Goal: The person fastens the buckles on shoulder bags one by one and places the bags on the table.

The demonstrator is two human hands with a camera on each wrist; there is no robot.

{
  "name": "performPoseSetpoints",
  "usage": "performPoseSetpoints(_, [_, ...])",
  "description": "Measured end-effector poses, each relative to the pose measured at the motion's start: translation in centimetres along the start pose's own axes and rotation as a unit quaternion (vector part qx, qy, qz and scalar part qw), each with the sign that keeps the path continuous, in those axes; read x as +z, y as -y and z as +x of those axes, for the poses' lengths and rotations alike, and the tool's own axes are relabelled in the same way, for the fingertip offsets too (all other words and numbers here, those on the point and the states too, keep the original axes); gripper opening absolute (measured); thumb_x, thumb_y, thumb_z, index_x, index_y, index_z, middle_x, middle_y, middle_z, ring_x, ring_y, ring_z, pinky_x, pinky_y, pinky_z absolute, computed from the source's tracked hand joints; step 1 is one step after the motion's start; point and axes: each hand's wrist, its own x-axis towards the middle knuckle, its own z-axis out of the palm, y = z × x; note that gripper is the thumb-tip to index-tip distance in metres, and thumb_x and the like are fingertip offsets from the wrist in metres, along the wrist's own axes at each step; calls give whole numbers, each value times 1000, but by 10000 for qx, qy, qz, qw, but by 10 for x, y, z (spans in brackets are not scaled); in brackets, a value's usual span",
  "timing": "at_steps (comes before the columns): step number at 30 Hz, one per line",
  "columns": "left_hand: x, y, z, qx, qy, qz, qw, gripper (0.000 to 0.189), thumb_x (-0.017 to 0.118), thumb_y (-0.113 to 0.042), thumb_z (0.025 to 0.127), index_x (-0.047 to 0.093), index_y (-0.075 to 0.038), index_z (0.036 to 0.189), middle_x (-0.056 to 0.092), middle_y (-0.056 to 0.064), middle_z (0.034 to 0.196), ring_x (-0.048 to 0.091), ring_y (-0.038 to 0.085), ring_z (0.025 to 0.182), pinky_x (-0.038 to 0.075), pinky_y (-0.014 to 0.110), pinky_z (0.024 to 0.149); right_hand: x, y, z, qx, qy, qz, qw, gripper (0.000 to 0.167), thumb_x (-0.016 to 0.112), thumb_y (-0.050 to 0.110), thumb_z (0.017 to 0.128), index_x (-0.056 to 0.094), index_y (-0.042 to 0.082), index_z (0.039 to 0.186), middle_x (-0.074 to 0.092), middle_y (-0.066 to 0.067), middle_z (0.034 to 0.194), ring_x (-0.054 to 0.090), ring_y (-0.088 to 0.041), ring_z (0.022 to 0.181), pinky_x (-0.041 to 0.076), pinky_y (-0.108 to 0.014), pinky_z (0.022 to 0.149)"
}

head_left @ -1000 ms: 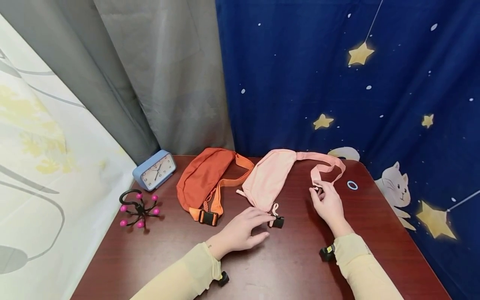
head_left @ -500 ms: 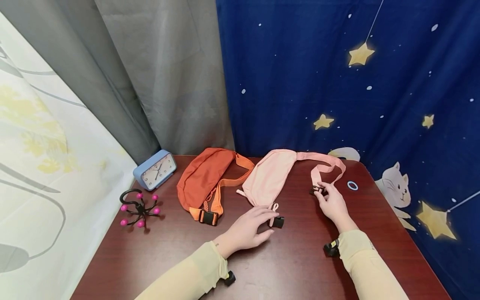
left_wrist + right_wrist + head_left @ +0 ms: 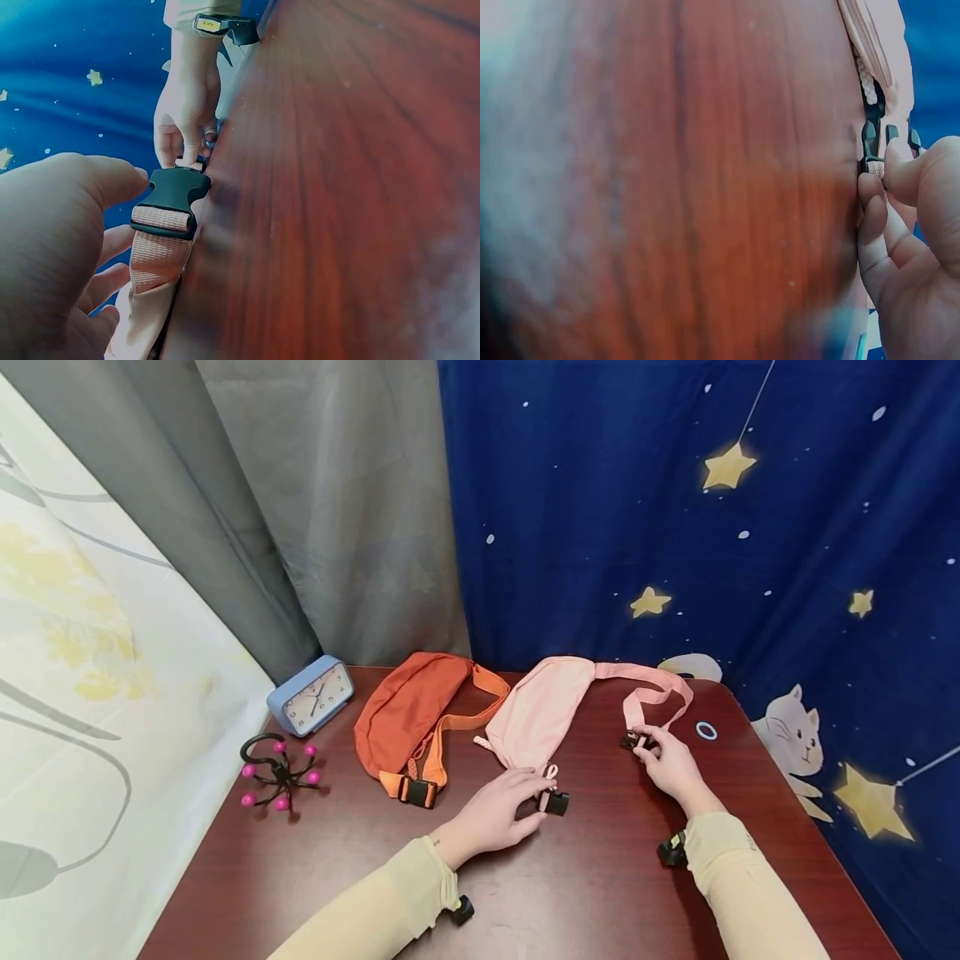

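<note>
A pale pink waist bag (image 3: 536, 710) lies on the table with its buckle undone. Its black socket half (image 3: 555, 802) sits at the bag's near end, on a short pink strap. My left hand (image 3: 491, 814) is beside this half, fingers loosely bent over the strap, thumb apart from them. In the left wrist view the thumb tip is right at the edge of the buckle socket (image 3: 172, 187). My right hand (image 3: 675, 770) pinches the pronged buckle half (image 3: 633, 740) at the end of the long pink strap (image 3: 652, 695). Its prongs show in the right wrist view.
A rust-red waist bag (image 3: 408, 710) with a fastened buckle (image 3: 417, 792) lies left of the pink one. Further left are a blue alarm clock (image 3: 311, 696) and a black massager with pink tips (image 3: 281, 772). A light blue ring (image 3: 706, 730) lies near the right edge.
My left hand has moved slightly right and up, closer to the socket half. My right hand has shifted a little to the right, its fingers now at the strap just behind the pronged half.
</note>
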Motion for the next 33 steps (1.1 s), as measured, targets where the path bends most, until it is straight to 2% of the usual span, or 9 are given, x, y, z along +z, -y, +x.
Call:
performPoseSetpoints(8, [2,1,6,24,50,-12,10000,50,77,-25,103,66,-18,151,68,13,152,59,32,150,50,47,124,0,-3,3,32,39,-34,10000,37,70,9,106,67,10,143,72,-8,85,61,-12,74,45,-30,73])
performPoseSetpoints(15, [6,1,11,32,-41,200,9998,46,77,-20,103,68,-15,148,74,7,144,67,25,141,47,52,127,-1,-3,5,-32,22,14,10000,33,71,5,105,70,8,139,74,-11,90,64,-12,74,47,-27,71])
performPoseSetpoints(21, [8,3,13,-80,5,227,9997,44,75,-20,104,69,-16,148,76,3,140,69,19,137,44,54,129,-2,-1,5,-64,88,-19,9999,32,70,6,106,70,8,138,75,-13,97,67,-13,78,48,-29,75])
performPoseSetpoints(30, [11,5,15,-45,-9,210,9998,41,76,-19,104,72,-16,144,79,2,135,72,18,133,44,56,129,-4,-1,6,-105,175,15,9998,30,70,5,106,71,9,136,75,-12,95,66,-11,77,49,-26,75])
performPoseSetpoints(33, [12,6,15,2,4,196,9998,37,76,-19,104,75,-19,141,81,-1,128,73,16,129,44,56,129,-4,-2,7,-121,209,31,9997,30,69,4,106,72,9,135,75,-12,95,67,-10,77,50,-26,75])
